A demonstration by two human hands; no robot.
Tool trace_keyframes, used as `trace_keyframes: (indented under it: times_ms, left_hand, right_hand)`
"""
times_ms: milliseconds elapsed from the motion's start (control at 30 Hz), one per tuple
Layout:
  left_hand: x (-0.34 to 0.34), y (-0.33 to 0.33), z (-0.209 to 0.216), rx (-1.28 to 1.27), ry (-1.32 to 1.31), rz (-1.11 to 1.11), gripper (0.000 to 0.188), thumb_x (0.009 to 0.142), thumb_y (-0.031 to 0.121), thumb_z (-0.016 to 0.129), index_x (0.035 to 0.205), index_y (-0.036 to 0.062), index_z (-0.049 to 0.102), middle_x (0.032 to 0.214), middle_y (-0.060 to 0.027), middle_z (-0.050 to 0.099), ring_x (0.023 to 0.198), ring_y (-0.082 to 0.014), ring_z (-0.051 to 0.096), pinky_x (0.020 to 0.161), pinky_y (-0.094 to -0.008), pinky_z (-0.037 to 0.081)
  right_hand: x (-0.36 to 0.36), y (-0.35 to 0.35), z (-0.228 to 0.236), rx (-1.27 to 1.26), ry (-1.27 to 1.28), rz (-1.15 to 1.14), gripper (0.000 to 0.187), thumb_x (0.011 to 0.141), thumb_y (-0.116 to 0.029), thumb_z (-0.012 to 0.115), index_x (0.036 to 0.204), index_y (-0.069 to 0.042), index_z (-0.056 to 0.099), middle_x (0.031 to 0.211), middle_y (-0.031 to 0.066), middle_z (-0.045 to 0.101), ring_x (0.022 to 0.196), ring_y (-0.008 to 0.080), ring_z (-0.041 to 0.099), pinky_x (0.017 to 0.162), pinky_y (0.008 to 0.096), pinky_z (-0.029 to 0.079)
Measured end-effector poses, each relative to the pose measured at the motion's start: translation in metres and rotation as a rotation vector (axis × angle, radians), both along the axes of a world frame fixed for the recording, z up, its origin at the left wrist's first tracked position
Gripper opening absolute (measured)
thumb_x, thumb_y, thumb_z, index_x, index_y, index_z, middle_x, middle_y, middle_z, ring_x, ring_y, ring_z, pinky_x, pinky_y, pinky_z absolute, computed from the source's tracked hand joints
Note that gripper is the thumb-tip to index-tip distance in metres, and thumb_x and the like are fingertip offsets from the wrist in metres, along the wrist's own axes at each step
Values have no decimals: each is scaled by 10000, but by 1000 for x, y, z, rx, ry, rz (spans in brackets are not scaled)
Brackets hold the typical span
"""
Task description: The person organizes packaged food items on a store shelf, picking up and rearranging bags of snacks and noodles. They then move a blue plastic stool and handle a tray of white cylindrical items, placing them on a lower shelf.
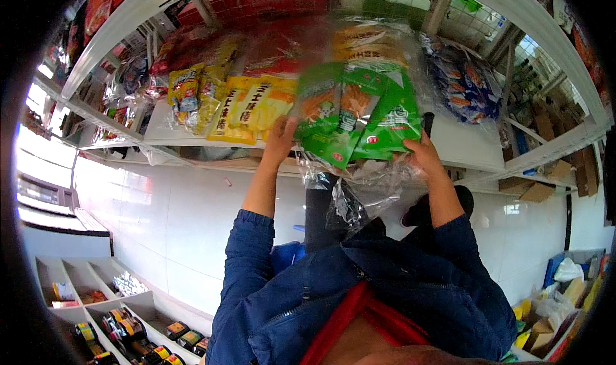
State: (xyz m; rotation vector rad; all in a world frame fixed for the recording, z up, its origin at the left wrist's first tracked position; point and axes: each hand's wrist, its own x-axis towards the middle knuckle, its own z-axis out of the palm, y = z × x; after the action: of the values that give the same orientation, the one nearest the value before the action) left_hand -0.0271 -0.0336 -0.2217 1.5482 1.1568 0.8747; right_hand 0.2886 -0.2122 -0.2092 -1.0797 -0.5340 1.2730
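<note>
Green packets [356,118], bundled in clear wrap, sit at the front edge of the white shelf [462,143]. Left hand [280,140] grips the bundle's left lower edge, fingers closed on it. Right hand [420,152] holds the right lower corner, fingers curled. Yellow packets [250,108] lie just left.

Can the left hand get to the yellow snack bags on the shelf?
Probably yes. The left hand is already up at the shelf, right beside the yellow snack bags, with nothing between them, though it holds the green packets.
</note>
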Motion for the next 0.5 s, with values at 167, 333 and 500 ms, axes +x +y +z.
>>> trace_keyframes:
  times_ms: [167, 333, 500]
  left_hand:
    - [5, -6, -4, 29, 172, -57, 651, 769, 222, 690, 1279, 13, 344, 946, -183, 594, 757, -196, 600, 546, -313, 482]
    - [19, -21, 37, -442, -67, -128, 567, 770, 232, 678, 1199, -25, 411, 866, -122, 580, 701, -169, 546, 547, -284, 418]
    - [2, -37, 58, -166, -127, -171, 557, 782, 211, 659, 1187, -63, 391, 1085, -162, 531, 931, -235, 543, 794, -327, 450]
  right_hand:
    - [-12, 4, 27, -110, -56, -8, 525, 823, -71, 564, 1295, -57, 334, 1118, 139, 526, 931, 277, 586, 703, 407, 544]
    - [-12, 10, 16, -71, 33, 21, 514, 818, -45, 552, 1291, -110, 361, 1158, 116, 512, 986, 287, 559, 742, 418, 540]
    - [-66, -14, 42, 30, 99, 19, 524, 797, 78, 443, 1283, -98, 361, 1165, 110, 504, 959, 275, 565, 732, 407, 534]
